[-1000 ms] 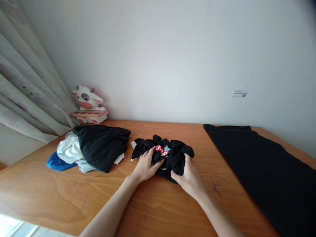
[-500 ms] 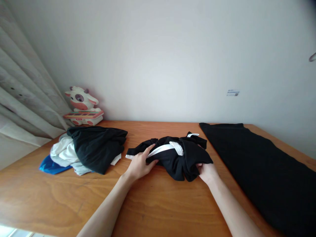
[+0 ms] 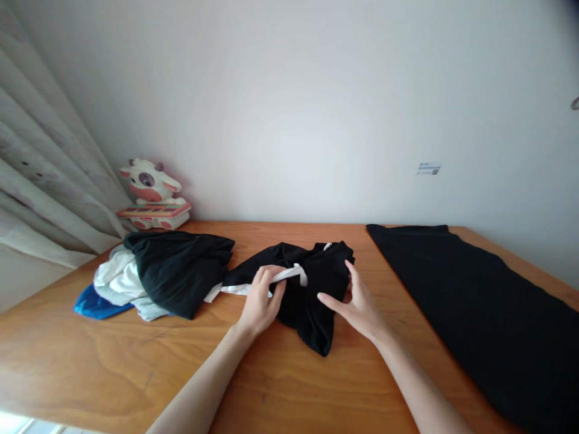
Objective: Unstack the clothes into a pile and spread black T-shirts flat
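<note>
A crumpled black garment with white trim [image 3: 316,280] lies on the wooden table, bunched up in front of me. My left hand [image 3: 262,301] is closed on it, pinching the white trim band between thumb and fingers. At the garment's right side is my right hand [image 3: 362,304], its thumb and index finger spread wide. The thumb tip rests at or just over the black cloth; the other fingers are partly hidden, and I cannot tell whether they touch it. One white-edged part of the garment reaches left toward the clothes pile.
Left of the garment sits a pile of clothes [image 3: 181,271] in dark, white, grey and blue. A large black cloth [image 3: 474,301] lies flat along the right of the table [image 3: 280,386]. A toy cow with a keyboard [image 3: 151,196] stands at the back left, beside a curtain [image 3: 49,157].
My right hand has come out from under the garment's right end and opened. The garment has shifted left and been rearranged. My left hand now pinches the white trim.
</note>
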`<control>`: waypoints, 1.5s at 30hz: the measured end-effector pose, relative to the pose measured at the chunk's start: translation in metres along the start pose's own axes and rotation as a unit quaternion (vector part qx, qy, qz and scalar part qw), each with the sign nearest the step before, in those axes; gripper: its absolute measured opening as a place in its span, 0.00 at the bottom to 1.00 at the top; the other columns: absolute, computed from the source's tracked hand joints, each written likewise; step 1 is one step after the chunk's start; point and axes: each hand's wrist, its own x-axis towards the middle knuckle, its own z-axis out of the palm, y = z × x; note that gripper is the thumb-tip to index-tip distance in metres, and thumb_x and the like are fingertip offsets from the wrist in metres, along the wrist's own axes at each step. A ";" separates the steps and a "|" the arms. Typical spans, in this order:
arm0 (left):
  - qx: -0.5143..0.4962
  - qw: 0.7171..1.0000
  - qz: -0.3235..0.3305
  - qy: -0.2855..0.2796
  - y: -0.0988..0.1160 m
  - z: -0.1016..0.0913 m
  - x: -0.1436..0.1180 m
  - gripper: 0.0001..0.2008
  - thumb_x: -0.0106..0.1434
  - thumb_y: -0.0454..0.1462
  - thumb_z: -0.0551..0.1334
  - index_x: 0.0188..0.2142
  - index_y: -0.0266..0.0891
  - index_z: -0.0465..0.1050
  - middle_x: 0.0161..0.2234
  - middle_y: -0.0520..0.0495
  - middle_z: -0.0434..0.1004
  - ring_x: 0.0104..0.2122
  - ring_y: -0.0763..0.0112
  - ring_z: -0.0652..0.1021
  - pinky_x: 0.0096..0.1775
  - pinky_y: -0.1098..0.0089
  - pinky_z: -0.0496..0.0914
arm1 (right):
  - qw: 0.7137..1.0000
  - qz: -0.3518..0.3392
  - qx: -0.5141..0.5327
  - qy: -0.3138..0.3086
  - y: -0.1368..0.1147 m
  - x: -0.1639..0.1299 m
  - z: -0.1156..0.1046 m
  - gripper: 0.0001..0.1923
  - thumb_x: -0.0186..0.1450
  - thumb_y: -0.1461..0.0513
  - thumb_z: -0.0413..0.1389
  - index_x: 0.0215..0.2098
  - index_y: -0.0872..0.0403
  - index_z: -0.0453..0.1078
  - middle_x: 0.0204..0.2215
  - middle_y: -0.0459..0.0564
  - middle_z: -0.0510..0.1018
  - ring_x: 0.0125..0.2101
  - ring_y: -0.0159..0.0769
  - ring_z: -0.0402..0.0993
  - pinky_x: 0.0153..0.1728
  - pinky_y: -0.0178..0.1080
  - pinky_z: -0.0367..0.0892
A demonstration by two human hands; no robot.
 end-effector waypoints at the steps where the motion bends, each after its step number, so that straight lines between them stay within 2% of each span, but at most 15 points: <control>1: -0.002 0.999 0.016 -0.046 0.004 0.002 -0.002 0.11 0.70 0.39 0.57 0.49 0.44 0.74 0.47 0.42 0.77 0.49 0.59 0.78 0.53 0.61 0.71 | 0.997 -0.034 -0.063 0.004 -0.001 -0.003 0.002 0.52 0.51 0.47 0.70 0.68 0.52 0.58 0.64 0.61 0.68 0.64 0.53 0.63 0.64 0.57 0.59; 4: -0.006 0.994 0.022 -0.102 0.014 0.004 -0.004 0.10 0.67 0.39 0.59 0.47 0.45 0.75 0.45 0.42 0.80 0.47 0.58 0.79 0.51 0.62 0.72 | 0.980 -0.086 -0.177 0.019 -0.001 -0.002 0.001 0.32 0.61 0.47 0.61 0.59 0.52 0.69 0.54 0.60 0.77 0.54 0.53 0.73 0.55 0.55 0.68; 8: -0.115 0.984 -0.131 0.027 0.015 0.000 0.006 0.11 0.64 0.44 0.63 0.43 0.43 0.75 0.41 0.46 0.81 0.44 0.59 0.80 0.48 0.64 0.72 | 0.980 -0.052 -0.191 0.031 0.007 0.010 -0.013 0.17 0.67 0.48 0.52 0.39 0.50 0.76 0.37 0.55 0.82 0.34 0.47 0.78 0.39 0.49 0.73; 10: -0.234 0.928 -0.272 0.102 0.008 -0.005 0.013 0.11 0.59 0.45 0.65 0.37 0.42 0.75 0.33 0.50 0.80 0.35 0.63 0.80 0.39 0.67 0.74 | 0.983 -0.033 -0.158 0.085 0.012 0.016 -0.022 0.18 0.65 0.47 0.53 0.38 0.50 0.75 0.36 0.56 0.82 0.34 0.47 0.78 0.39 0.48 0.72; 12: -0.344 0.839 -0.400 0.132 0.000 -0.011 0.019 0.10 0.54 0.44 0.65 0.29 0.41 0.72 0.23 0.53 0.75 0.23 0.68 0.76 0.28 0.69 0.71 | 0.978 -0.019 -0.129 0.161 0.017 0.022 -0.032 0.20 0.64 0.45 0.53 0.39 0.51 0.74 0.39 0.59 0.82 0.39 0.48 0.78 0.42 0.48 0.72; 15: -0.430 0.768 -0.454 0.136 -0.009 -0.018 0.023 0.11 0.50 0.44 0.64 0.21 0.41 0.67 0.16 0.54 0.67 0.17 0.71 0.70 0.24 0.69 0.69 | 0.962 0.014 -0.100 0.254 0.024 0.029 -0.048 0.22 0.62 0.44 0.54 0.39 0.53 0.72 0.42 0.60 0.79 0.44 0.50 0.75 0.48 0.50 0.69; 17: -0.433 0.797 -0.395 0.145 -0.011 -0.019 0.022 0.15 0.53 0.47 0.62 0.18 0.42 0.64 0.16 0.54 0.65 0.18 0.71 0.70 0.28 0.67 0.72 | 0.955 0.041 -0.082 0.282 0.027 0.033 -0.057 0.24 0.62 0.42 0.53 0.40 0.54 0.71 0.41 0.59 0.79 0.44 0.50 0.75 0.48 0.51 0.69; 21: -0.244 0.940 -0.212 0.110 -0.006 -0.012 0.016 0.21 0.62 0.50 0.60 0.18 0.42 0.65 0.26 0.49 0.73 0.32 0.64 0.77 0.41 0.65 0.73 | 0.951 0.075 -0.064 0.293 0.020 0.035 -0.059 0.29 0.65 0.40 0.47 0.45 0.55 0.70 0.42 0.59 0.79 0.46 0.50 0.75 0.50 0.52 0.68; 24: -0.053 0.995 -0.083 0.032 0.002 -0.005 0.008 0.13 0.65 0.47 0.62 0.32 0.41 0.76 0.41 0.44 0.79 0.46 0.58 0.77 0.52 0.60 0.70 | 0.973 0.042 -0.101 0.202 0.008 0.026 -0.047 0.33 0.65 0.39 0.50 0.54 0.54 0.68 0.52 0.61 0.76 0.55 0.51 0.72 0.56 0.51 0.65; 27: 0.039 0.995 0.016 -0.095 0.008 0.001 0.000 0.18 0.66 0.47 0.63 0.52 0.43 0.74 0.55 0.40 0.76 0.57 0.54 0.73 0.60 0.55 0.66 | 0.969 -0.052 -0.228 0.080 0.001 0.013 -0.031 0.41 0.57 0.40 0.61 0.61 0.52 0.64 0.60 0.61 0.71 0.61 0.56 0.66 0.60 0.54 0.61; 29: 0.073 0.983 0.033 -0.168 0.010 0.005 -0.004 0.24 0.65 0.49 0.64 0.58 0.43 0.71 0.59 0.39 0.74 0.59 0.51 0.72 0.60 0.52 0.65 | 0.945 -0.087 -0.316 0.022 0.002 0.006 -0.024 0.37 0.56 0.42 0.64 0.58 0.50 0.68 0.57 0.59 0.74 0.59 0.58 0.68 0.58 0.56 0.61; 32: 0.109 0.974 0.012 -0.201 0.010 0.007 -0.004 0.20 0.67 0.51 0.63 0.52 0.43 0.75 0.57 0.40 0.75 0.57 0.51 0.74 0.58 0.52 0.67 | 0.926 -0.090 -0.366 -0.028 0.008 0.005 -0.019 0.19 0.64 0.47 0.58 0.48 0.48 0.74 0.49 0.55 0.80 0.51 0.54 0.75 0.52 0.54 0.65; 35: 0.127 0.973 -0.010 -0.192 0.008 0.007 -0.001 0.14 0.70 0.48 0.59 0.38 0.43 0.77 0.49 0.43 0.79 0.48 0.57 0.77 0.52 0.57 0.70 | 0.938 -0.091 -0.334 -0.027 0.011 0.008 -0.019 0.14 0.69 0.51 0.51 0.42 0.49 0.75 0.44 0.54 0.82 0.46 0.51 0.78 0.47 0.50 0.67; 41: 0.215 0.959 -0.015 -0.187 0.001 0.002 0.004 0.18 0.72 0.42 0.55 0.25 0.42 0.69 0.33 0.46 0.77 0.38 0.60 0.77 0.41 0.63 0.67 | 0.980 -0.016 -0.152 0.127 0.016 0.021 -0.028 0.21 0.66 0.44 0.50 0.37 0.51 0.73 0.31 0.53 0.81 0.34 0.46 0.78 0.37 0.45 0.68; 45: 0.217 0.968 -0.055 -0.111 -0.007 -0.001 0.006 0.19 0.74 0.41 0.50 0.24 0.43 0.62 0.26 0.48 0.72 0.30 0.63 0.76 0.35 0.66 0.65 | 0.936 0.027 -0.066 0.345 0.024 0.033 -0.050 0.21 0.66 0.44 0.48 0.36 0.51 0.68 0.31 0.51 0.77 0.36 0.45 0.75 0.40 0.47 0.70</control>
